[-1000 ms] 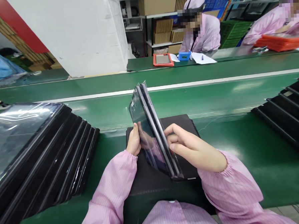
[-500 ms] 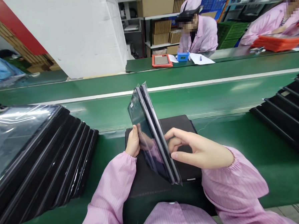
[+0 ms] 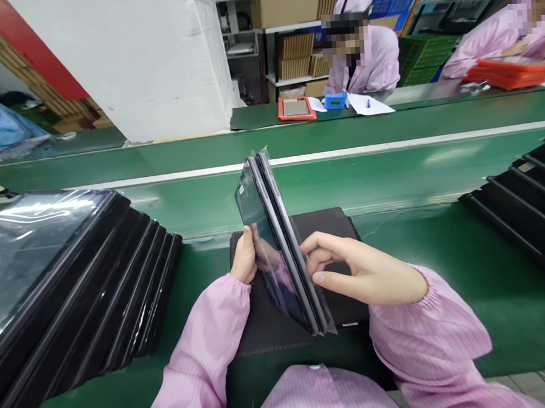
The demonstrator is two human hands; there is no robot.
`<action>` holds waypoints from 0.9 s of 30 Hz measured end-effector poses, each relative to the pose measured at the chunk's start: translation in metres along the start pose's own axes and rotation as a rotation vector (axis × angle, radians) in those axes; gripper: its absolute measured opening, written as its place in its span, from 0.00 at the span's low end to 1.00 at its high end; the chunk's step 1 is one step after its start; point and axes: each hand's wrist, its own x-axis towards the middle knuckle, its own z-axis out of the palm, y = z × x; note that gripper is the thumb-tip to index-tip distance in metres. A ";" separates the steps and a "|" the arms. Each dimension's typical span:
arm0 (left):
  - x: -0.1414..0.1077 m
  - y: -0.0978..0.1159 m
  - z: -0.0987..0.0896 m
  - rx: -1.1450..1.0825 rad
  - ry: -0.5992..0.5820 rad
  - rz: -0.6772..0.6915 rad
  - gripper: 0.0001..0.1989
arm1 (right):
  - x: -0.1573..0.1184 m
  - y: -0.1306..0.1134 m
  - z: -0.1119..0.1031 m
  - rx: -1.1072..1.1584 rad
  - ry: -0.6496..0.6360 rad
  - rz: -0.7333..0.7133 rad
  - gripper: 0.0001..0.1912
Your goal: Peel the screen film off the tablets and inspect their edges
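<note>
My left hand is closed on the left edge of two slim tablets, its thumb lying on the glossy front one. Face to face or back to back, I cannot tell, the pair stands tilted on edge with clear film sticking out at the corners. At the far side of the right tablet, my right hand has its fingers curled in and its thumb close to the surface. Whatever lies between those fingertips is too small to make out. Beneath both hands are black flat cases on the green bench.
A fanned stack of glossy black tablets leans at the left. More black cases are piled at the right. Across the green bench, a co-worker sits behind an orange-framed tablet; another person is beside orange cases.
The film at the lower corner of the right tablet stands out slightly farther. Both hands and the tablets keep almost the same pose; the whole view has shifted a little.
</note>
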 end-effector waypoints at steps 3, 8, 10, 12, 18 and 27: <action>0.000 0.000 0.000 0.005 -0.001 0.004 0.33 | 0.000 -0.001 -0.001 -0.004 -0.001 0.000 0.10; 0.000 -0.001 0.000 0.011 0.004 0.009 0.33 | 0.000 -0.002 -0.001 -0.003 -0.007 -0.002 0.09; -0.001 -0.001 0.000 0.014 0.014 0.009 0.33 | -0.001 -0.003 0.000 -0.003 -0.009 -0.001 0.09; -0.001 -0.001 0.000 0.019 0.023 0.014 0.33 | -0.001 -0.003 0.000 -0.001 -0.014 0.000 0.09; 0.000 -0.001 0.000 0.028 0.009 0.027 0.33 | -0.001 -0.003 0.000 -0.009 -0.021 -0.007 0.08; 0.000 -0.001 0.000 0.032 0.014 0.036 0.32 | -0.002 -0.003 -0.001 -0.005 -0.041 -0.018 0.08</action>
